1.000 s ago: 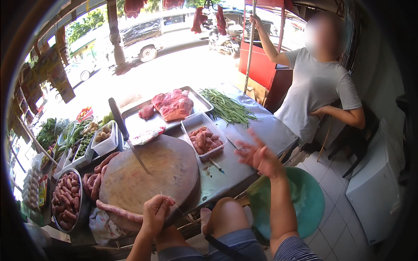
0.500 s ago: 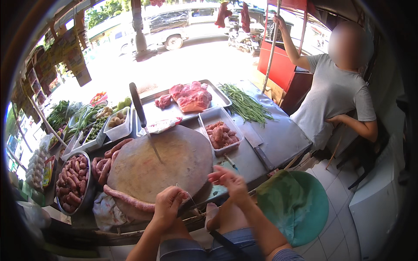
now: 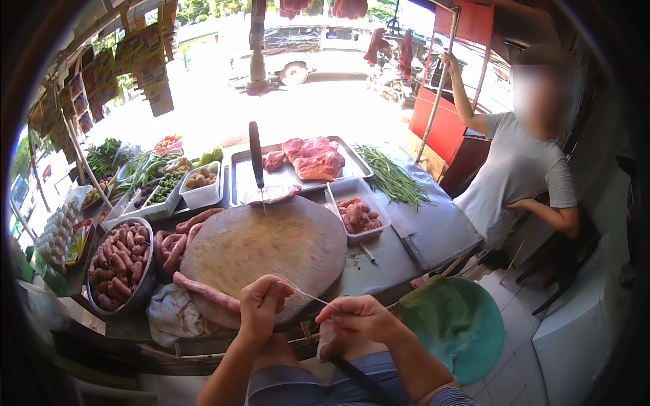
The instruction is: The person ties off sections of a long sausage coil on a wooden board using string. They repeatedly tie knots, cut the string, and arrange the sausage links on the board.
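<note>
My left hand [image 3: 263, 310] is closed at the near edge of a round wooden chopping block [image 3: 271, 237], pinching one end of a thin white string [image 3: 302, 293]. Facing it, my right hand [image 3: 359, 319] pinches the string's other end, so it runs nearly straight between them. A long raw sausage [image 3: 205, 291] lies along the block's near left edge; where it meets my left hand, its end is hidden. Toward the block's far side stands a knife [image 3: 255, 152], dark handle up, blade hard to make out.
Linked sausages [image 3: 175, 249] lie left of the block, beside a full tub [image 3: 149, 271] and a stained cloth [image 3: 175, 318]. Beyond are a meat tray [image 3: 238, 169], a plastic meat container [image 3: 386, 218], a cleaver [image 3: 413, 249] and green beans [image 3: 389, 177]. Another person [image 3: 518, 169] stands right.
My right hand has come down and closed on the string, which is now drawn out between both hands. My view has shifted, and the knife looks more upright.
</note>
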A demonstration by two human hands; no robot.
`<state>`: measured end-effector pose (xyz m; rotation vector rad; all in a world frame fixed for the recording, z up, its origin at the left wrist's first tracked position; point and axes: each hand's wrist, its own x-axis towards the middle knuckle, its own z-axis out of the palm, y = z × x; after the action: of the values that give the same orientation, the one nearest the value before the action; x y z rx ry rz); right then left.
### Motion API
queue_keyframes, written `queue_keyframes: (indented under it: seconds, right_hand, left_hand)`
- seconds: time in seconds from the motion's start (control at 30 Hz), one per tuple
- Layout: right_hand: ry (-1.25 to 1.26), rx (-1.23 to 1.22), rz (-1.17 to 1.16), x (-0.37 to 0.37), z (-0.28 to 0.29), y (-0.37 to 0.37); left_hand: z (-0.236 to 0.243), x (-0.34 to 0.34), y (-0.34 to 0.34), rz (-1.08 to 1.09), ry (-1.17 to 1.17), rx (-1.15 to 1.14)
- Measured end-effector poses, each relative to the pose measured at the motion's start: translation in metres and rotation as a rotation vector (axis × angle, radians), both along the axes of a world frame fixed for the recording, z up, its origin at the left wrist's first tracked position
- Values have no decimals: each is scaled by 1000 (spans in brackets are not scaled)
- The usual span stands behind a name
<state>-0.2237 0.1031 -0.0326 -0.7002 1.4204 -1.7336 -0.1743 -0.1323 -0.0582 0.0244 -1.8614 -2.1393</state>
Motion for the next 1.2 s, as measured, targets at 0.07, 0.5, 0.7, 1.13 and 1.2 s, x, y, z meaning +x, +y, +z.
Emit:
queue_keyframes:
  seconds: [0.07,0.5,0.7,1.13,1.2]
  right_hand:
    - [60,-62,-127,-6,11,14]
    - [-34,-424,-378,-33,-24,10]
    - [-359,-766,-625,-70,-42,5]
    - [-542,-799,-518,-118,-62,22]
    - [-576,-800,-603,-114,-49,13]
  left_hand:
    - [2,-3,4,30,6,139]
    - [-13,-27,-10,128,112,588]
    - [-2,-19,-13,-329,-113,367]
    - [-5,1,12,-381,-266,-130]
    - [-13,-2,18,-355,-224,-272]
